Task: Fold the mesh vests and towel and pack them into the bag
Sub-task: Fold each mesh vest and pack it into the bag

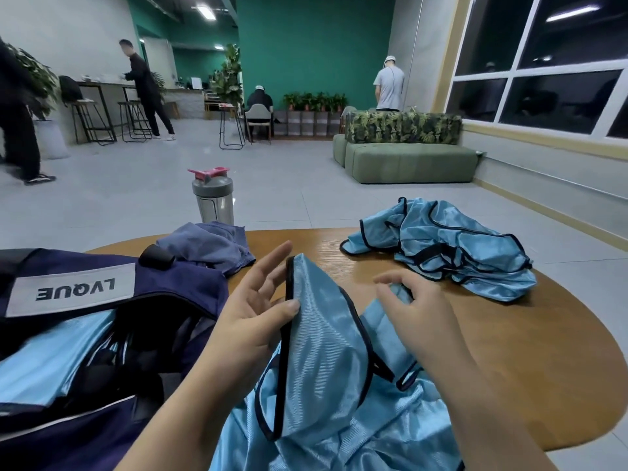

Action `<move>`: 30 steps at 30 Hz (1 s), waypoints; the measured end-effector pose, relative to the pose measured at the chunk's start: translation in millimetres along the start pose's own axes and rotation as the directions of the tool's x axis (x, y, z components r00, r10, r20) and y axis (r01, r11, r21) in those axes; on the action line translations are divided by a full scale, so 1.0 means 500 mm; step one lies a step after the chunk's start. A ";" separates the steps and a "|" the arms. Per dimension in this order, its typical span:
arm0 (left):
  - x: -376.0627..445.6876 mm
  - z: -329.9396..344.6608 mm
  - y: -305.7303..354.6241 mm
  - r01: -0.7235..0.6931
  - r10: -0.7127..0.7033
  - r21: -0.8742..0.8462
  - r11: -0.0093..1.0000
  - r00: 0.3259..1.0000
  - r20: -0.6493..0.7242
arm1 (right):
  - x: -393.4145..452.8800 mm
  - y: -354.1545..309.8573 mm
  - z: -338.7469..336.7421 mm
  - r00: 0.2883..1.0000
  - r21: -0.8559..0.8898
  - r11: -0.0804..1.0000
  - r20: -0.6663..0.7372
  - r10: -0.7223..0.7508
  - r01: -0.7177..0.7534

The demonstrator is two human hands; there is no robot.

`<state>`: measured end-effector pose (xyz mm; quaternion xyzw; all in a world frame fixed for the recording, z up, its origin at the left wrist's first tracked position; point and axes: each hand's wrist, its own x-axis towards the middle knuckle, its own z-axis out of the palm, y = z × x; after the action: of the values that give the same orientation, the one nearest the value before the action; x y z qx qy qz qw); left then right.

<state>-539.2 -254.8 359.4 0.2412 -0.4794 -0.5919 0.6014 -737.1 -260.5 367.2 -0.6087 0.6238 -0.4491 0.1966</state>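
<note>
So the shiny light-blue mesh vest with dark navy trim is bunched up at the near edge of the round wooden table, right in front of the person, partly lifted off the surface. The left hand has its thumb pressed on the vest's front, pinching the dark-trimmed edge against the fingers behind it, and those fingers are stretched out pretty straight. The right hand has its fingers curled in, nipping a small fold of the same vest near its top, so a narrow pinch on that side. Further back on the right of the table sits a crumpled pile of more light-blue vests, well apart from both hands. On the left is the open navy fabric bag with a white LVQUE label, and you can see a folded piece of light-blue fabric already inside it. Just behind the bag lies a rumpled greyish-blue towel, touching the bag's top edge. Behind the towel stands a clear shaker bottle with a grey lid and pink flip cap.
</note>
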 end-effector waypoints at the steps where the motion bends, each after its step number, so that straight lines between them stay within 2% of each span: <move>1: 0.000 0.000 0.001 0.007 -0.007 -0.031 0.999 1.000 -0.006 | 0.000 0.006 0.000 1.000 -0.161 0.987 0.010 -0.012 0.014; 2: -0.001 -0.001 0.001 0.012 -0.013 -0.055 0.998 1.000 -0.012 | -0.001 0.011 0.001 0.999 -0.288 0.957 0.012 -0.039 0.040; 4: -0.004 -0.001 0.002 0.018 -0.020 -0.094 0.995 1.000 -0.019 | -0.007 0.006 0.003 0.994 -0.324 0.940 0.027 -0.105 0.108; 6: -0.004 -0.004 0.000 0.020 -0.024 -0.120 0.993 0.999 -0.031 | -0.012 -0.007 0.004 0.989 -0.097 0.993 0.137 -0.059 0.073; 7: -0.005 -0.005 -0.001 0.023 -0.027 -0.123 0.992 0.999 -0.035 | -0.015 -0.020 0.004 0.969 0.084 0.996 0.248 0.013 -0.035; 8: -0.005 -0.006 -0.002 0.026 -0.031 -0.124 0.992 0.999 -0.036 | -0.020 -0.035 0.004 0.917 0.230 0.956 0.389 0.083 -0.184; 9: -0.006 -0.006 -0.004 0.028 -0.033 -0.121 0.992 0.999 -0.036 | -0.025 -0.044 0.007 0.845 0.295 0.900 0.518 0.131 -0.320; 10: -0.006 -0.007 -0.006 0.031 -0.035 -0.116 0.993 0.999 -0.032 | -0.027 -0.046 0.011 0.790 0.318 0.868 0.599 0.129 -0.382; 11: -0.007 -0.007 -0.008 0.036 -0.039 -0.111 0.993 0.999 -0.029 | -0.027 -0.042 0.018 0.767 0.337 0.865 0.636 0.082 -0.372; 13: -0.010 -0.009 -0.009 0.041 -0.043 -0.074 0.996 0.999 -0.031 | -0.024 -0.034 0.035 0.798 0.436 0.837 0.603 0.001 -0.331; 15: -0.014 -0.013 -0.010 0.045 -0.042 0.067 0.997 0.997 -0.058 | -0.018 -0.028 0.039 0.852 0.525 0.780 0.523 0.019 -0.340; 18: -0.015 -0.018 -0.013 0.078 -0.039 0.262 0.962 0.988 -0.151 | -0.012 -0.020 0.036 0.896 0.584 0.755 0.444 0.010 -0.298; 22: -0.012 -0.011 -0.011 0.075 -0.021 0.243 0.967 0.976 -0.216 | -0.013 -0.016 0.031 0.930 0.604 0.754 0.366 0.027 -0.259; 24: -0.015 -0.011 -0.010 0.097 -0.048 0.244 0.965 0.979 -0.196 | -0.017 -0.016 0.027 0.931 0.612 0.748 0.365 0.023 -0.258; 27: -0.024 -0.009 -0.006 0.124 -0.094 0.352 0.928 0.990 -0.101 | -0.022 -0.018 0.022 0.940 0.580 0.790 0.342 -0.014 -0.199; 30: -0.028 -0.004 0.001 0.078 -0.042 0.428 0.900 0.995 -0.093 | -0.024 -0.021 0.014 0.949 0.552 0.824 0.307 -0.064 -0.123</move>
<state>-535.0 -241.8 355.0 0.4067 -0.5658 -0.4794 0.5335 -723.4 -250.2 368.2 -0.5764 0.4332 -0.5082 0.4710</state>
